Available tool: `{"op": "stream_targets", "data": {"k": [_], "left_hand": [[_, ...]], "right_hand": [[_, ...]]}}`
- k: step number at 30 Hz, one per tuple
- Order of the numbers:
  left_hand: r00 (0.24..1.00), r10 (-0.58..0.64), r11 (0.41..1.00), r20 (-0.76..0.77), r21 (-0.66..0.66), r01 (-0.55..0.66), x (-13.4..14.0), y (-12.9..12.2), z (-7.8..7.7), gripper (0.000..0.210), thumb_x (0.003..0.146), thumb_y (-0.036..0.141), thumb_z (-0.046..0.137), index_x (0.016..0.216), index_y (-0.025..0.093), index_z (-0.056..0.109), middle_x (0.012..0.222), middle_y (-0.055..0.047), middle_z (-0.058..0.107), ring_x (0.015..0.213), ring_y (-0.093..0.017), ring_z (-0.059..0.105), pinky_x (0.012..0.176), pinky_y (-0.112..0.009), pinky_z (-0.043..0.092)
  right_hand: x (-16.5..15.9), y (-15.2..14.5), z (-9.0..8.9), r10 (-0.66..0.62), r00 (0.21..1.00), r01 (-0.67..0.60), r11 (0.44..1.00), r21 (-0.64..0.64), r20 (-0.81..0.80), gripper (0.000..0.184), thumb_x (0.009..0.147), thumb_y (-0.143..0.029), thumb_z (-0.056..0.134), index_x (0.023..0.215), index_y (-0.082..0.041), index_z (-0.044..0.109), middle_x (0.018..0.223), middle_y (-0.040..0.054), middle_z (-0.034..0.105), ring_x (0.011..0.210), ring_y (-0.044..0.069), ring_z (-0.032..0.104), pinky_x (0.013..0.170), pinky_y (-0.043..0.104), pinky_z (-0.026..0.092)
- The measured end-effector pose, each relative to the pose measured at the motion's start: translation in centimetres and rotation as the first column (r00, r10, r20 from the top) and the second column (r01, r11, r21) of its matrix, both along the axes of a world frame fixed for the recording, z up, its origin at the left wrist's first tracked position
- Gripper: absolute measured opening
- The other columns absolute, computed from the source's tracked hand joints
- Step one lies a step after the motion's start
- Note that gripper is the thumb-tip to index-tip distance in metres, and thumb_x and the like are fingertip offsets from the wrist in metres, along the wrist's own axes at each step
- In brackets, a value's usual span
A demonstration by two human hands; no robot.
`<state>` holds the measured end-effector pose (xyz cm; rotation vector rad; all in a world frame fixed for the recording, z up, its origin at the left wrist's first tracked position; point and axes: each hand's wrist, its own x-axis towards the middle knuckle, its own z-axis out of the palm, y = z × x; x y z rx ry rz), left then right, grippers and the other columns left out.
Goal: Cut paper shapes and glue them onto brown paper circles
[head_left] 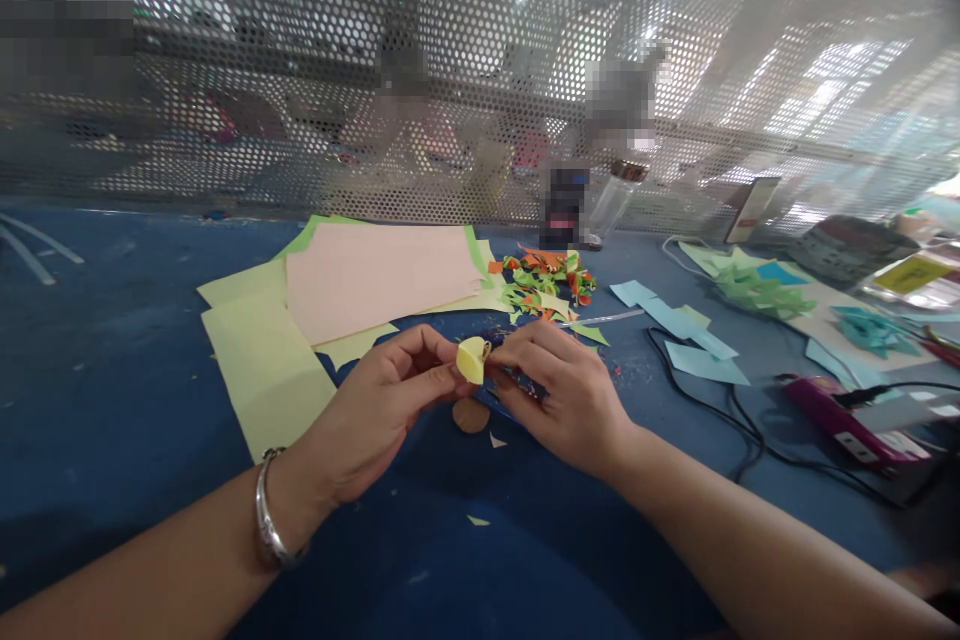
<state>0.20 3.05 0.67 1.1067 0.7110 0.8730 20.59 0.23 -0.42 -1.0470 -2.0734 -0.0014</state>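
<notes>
A small curled piece of yellow paper [471, 360] is pinched between the thumb and fingers of my left hand [409, 375], which wears a silver bangle [270, 510]. Close against its right edge are the closed fingertips of my right hand [562, 390]. A tiny brownish loop shows where fingers and paper meet; what the right fingers grip is hidden. Just below the paper lies a round tan disc [471, 416] on the blue table [420, 560]. Small paper scraps [497, 440] are scattered nearby.
Pink sheets [382, 270] and yellow-green sheets [262, 360] lie behind and left. Beyond my right hand are a pile of orange and green paper curls [551, 280], blue paper strips [675, 320] and a purple power strip [847, 420] with black cable. A perforated metal screen [465, 30] borders the back.
</notes>
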Motion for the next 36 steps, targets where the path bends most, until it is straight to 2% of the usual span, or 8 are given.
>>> {"op": "stream_targets", "data": {"k": [9,13,17,22,30,36], "left_hand": [[0.999,-0.025,0.999,0.029,-0.023,0.025,-0.04,0.19,0.09,0.017,0.081,0.022,0.076,0.08,0.018,0.06,0.086,-0.001,0.067,0.083,-0.015,0.064,0.086,-0.031,0.052],[0.999,-0.042,0.999,0.027,0.023,0.042,-0.2,0.39,-0.1,0.014,0.083,0.02,0.075,0.08,0.018,0.061,0.084,0.0,0.067,0.083,-0.013,0.064,0.085,-0.028,0.051],[0.999,-0.048,0.994,0.021,0.097,0.046,-0.49,0.67,-0.21,0.012,0.084,0.02,0.075,0.08,0.018,0.063,0.081,-0.001,0.067,0.081,-0.013,0.064,0.079,-0.025,0.05],[0.999,-0.041,0.986,0.004,0.163,0.04,-0.66,0.82,0.07,0.012,0.083,0.022,0.075,0.079,0.019,0.065,0.08,-0.001,0.067,0.079,-0.014,0.062,0.076,-0.026,0.049],[0.997,-0.022,0.972,-0.08,0.231,0.04,-0.85,0.76,-0.12,0.016,0.08,0.028,0.078,0.078,0.021,0.064,0.079,-0.001,0.066,0.076,-0.016,0.061,0.072,-0.029,0.049],[0.996,-0.018,0.969,-0.085,0.242,0.038,-0.84,0.84,-0.4,0.018,0.081,0.029,0.078,0.081,0.02,0.063,0.082,-0.003,0.067,0.078,-0.017,0.063,0.074,-0.03,0.051]], "right_hand": [[-0.26,-0.22,0.12,0.005,0.981,-0.018,0.998,-0.063,-0.196,0.014,0.087,-0.009,0.064,0.092,-0.021,0.065,0.1,0.0066,0.065,0.093,0.018,0.065,0.075,0.03,0.055],[-0.57,-0.21,0.4,0.013,0.958,-0.059,0.986,-0.153,-0.287,0.013,0.086,-0.008,0.065,0.09,-0.02,0.063,0.099,0.0063,0.069,0.09,0.017,0.067,0.07,0.027,0.055],[-0.73,-0.36,0.47,-0.023,0.921,-0.098,0.953,-0.287,-0.389,0.013,0.086,-0.014,0.068,0.096,-0.02,0.064,0.095,0.0046,0.07,0.082,0.015,0.067,0.069,0.026,0.056],[-0.52,-0.38,0.38,-0.008,0.865,-0.233,0.88,-0.414,-0.502,0.013,0.089,-0.025,0.069,0.101,-0.02,0.066,0.095,0.0045,0.071,0.08,0.015,0.068,0.071,0.028,0.057],[-0.45,-0.21,-0.02,-0.018,0.821,-0.298,0.838,-0.456,-0.57,0.015,0.087,-0.031,0.072,0.097,-0.021,0.066,0.091,0.0037,0.069,0.076,0.015,0.066,0.068,0.029,0.056],[-0.5,-0.19,0.11,0.0,0.83,-0.288,0.857,-0.428,-0.558,0.011,0.087,-0.027,0.071,0.094,-0.021,0.066,0.087,0.0025,0.068,0.074,0.014,0.064,0.067,0.028,0.054]]}}
